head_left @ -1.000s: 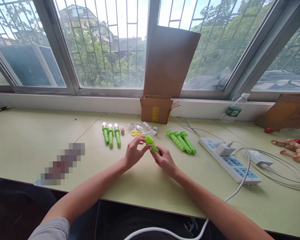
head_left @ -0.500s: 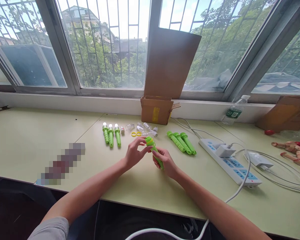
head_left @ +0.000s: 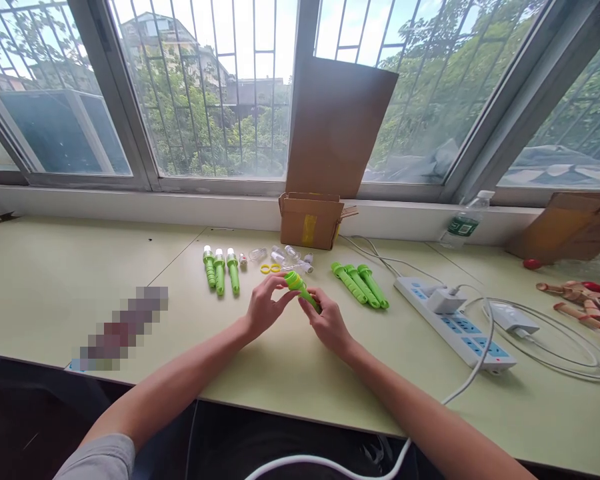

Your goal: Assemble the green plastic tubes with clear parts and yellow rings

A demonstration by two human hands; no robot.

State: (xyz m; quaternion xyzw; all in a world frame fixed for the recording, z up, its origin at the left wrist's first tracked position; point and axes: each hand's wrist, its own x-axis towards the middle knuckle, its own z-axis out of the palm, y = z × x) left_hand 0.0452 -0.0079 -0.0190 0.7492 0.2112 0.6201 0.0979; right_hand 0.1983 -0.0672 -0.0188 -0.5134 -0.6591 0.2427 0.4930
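Note:
Both my hands hold one green plastic handle just above the pale green table. My right hand is wrapped round its ribbed shaft. My left hand pinches its wide round head with fingertips. Behind my left hand lie three green handles with clear tips in a row. Three plain green handles lie behind my right hand. Small clear parts and yellow rings are scattered between the two rows.
A small cardboard box stands against the window sill with a cardboard sheet behind it. A white power strip with chargers and cables lies at right. A water bottle, another cardboard box and wooden figures sit further right.
The green handle has tilted slightly in my hands, first more upright, then slanted again. Both hands stay in the same spot over the table.

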